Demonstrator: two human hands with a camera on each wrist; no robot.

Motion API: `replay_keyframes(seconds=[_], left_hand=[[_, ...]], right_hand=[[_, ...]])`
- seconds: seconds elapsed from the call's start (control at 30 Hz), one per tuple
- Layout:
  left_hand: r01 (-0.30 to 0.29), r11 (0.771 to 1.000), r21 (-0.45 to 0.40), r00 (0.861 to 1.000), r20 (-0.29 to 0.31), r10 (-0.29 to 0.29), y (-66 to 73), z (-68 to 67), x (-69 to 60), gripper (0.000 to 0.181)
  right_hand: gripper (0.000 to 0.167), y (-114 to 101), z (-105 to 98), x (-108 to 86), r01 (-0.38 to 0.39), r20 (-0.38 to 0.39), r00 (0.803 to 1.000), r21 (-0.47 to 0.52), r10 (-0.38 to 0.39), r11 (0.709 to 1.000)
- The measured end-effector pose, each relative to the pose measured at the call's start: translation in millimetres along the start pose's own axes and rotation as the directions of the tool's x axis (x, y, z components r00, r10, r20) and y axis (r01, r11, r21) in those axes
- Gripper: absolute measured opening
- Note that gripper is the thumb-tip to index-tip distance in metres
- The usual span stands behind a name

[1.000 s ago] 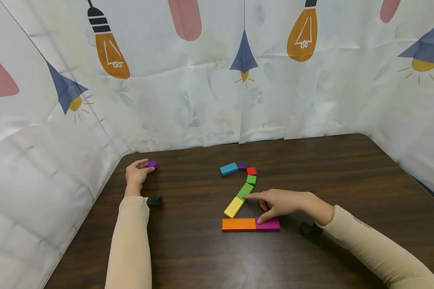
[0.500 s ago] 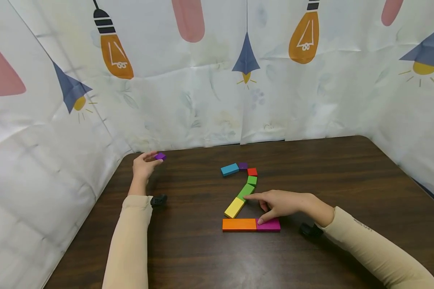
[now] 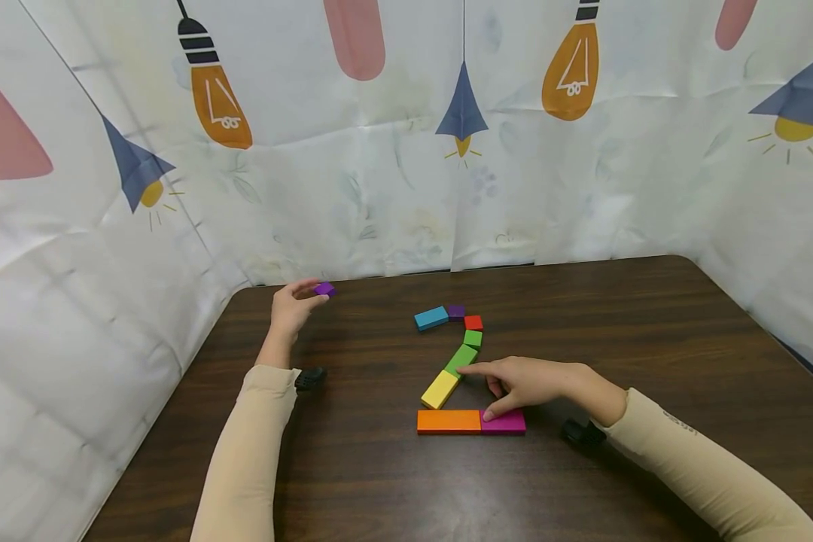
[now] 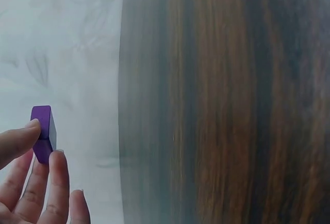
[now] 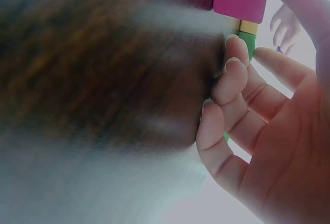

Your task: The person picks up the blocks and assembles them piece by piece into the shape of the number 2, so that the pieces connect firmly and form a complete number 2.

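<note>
In the head view my left hand (image 3: 294, 310) is raised over the table's far left part and pinches a small purple block (image 3: 324, 289). The left wrist view shows this purple block (image 4: 44, 134) between thumb and fingertips. My right hand (image 3: 531, 379) rests at the arrangement, its thumb on the magenta block (image 3: 508, 423) and its index finger touching the long green block (image 3: 461, 359). Its other fingers are bent under the palm and hold nothing. An orange block (image 3: 449, 421) lies end to end with the magenta one. Above it slants a yellow block (image 3: 439, 389).
Up the curve follow a small green block (image 3: 473, 339), a red block (image 3: 473, 323), a dark purple block (image 3: 456, 312) and a blue block (image 3: 431, 318). The dark wooden table (image 3: 366, 482) meets a printed white curtain (image 3: 298, 196) at its back edge.
My left hand has lifted and carried the purple block to the right, toward the back edge. My right hand and the arranged blocks keep their places; the head view has shifted slightly.
</note>
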State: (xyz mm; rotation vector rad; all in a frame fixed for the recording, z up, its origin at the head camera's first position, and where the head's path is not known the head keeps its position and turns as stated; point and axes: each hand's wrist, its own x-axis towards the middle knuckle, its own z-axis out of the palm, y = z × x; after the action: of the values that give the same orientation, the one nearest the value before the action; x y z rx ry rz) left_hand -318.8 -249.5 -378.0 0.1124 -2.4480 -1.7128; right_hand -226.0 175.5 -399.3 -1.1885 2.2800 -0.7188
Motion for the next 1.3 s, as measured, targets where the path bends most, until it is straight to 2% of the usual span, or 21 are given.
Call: replay_keyframes(seconds=[0.07,0.23,0.33,0.5,0.77,1.03,1.2,1.23,1.3], left_hand=[[-0.011,1.0,-0.003,1.0,0.01,0.011,0.0,3.1,-0.2,0.048],[-0.04,0.998,0.041,0.999,0.021,0.039,-0.6,10.4,-1.1,0.048],[-0.046,0.998,0.051,0.999,0.019,0.045,-0.3,14.4,-2.8,0.047],[-0.044,0.998,0.043,0.998,0.041,0.042,-0.4,21.4,-4.6,0.047],[-0.026,1.0,-0.006,0.997,0.07,0.026,1.8,28.1,-7.5,0.048],[-0.023,1.0,-0.021,0.996,0.088,0.025,1.8,35.6,-10.4,0.047],[-0.034,0.999,0.001,0.994,0.105,0.034,3.8,43.7,-12.2,0.048],[-0.037,0.999,0.006,0.993,0.112,0.036,4.7,45.3,-12.6,0.048],[-0.042,0.999,0.013,0.991,0.129,0.04,7.0,48.4,-13.7,0.048]], right_hand=[[0.078,0,0,0.0,-0.007,-0.001,1.0,-0.002,0.007,1.0],[0.076,-10,0,0.9,-0.101,0.003,0.995,0.005,0.101,0.995],[0.075,-11,0,1.4,-0.131,0.002,0.991,-0.003,0.131,0.991],[0.077,-6,0,1.7,-0.092,0.004,0.996,0.0,0.092,0.996],[0.077,20,7,5.2,0.013,-0.009,1.0,-0.027,-0.013,1.0],[0.076,-7,1,0.9,-0.082,-0.001,0.997,0.021,0.082,0.996],[0.077,-5,1,0.4,-0.026,-0.006,1.0,0.005,0.026,1.0],[0.075,2,3,1.6,-0.002,-0.01,1.0,-0.013,0.002,1.0],[0.077,-2,1,1.0,-0.021,-0.006,1.0,0.005,0.021,1.0]])
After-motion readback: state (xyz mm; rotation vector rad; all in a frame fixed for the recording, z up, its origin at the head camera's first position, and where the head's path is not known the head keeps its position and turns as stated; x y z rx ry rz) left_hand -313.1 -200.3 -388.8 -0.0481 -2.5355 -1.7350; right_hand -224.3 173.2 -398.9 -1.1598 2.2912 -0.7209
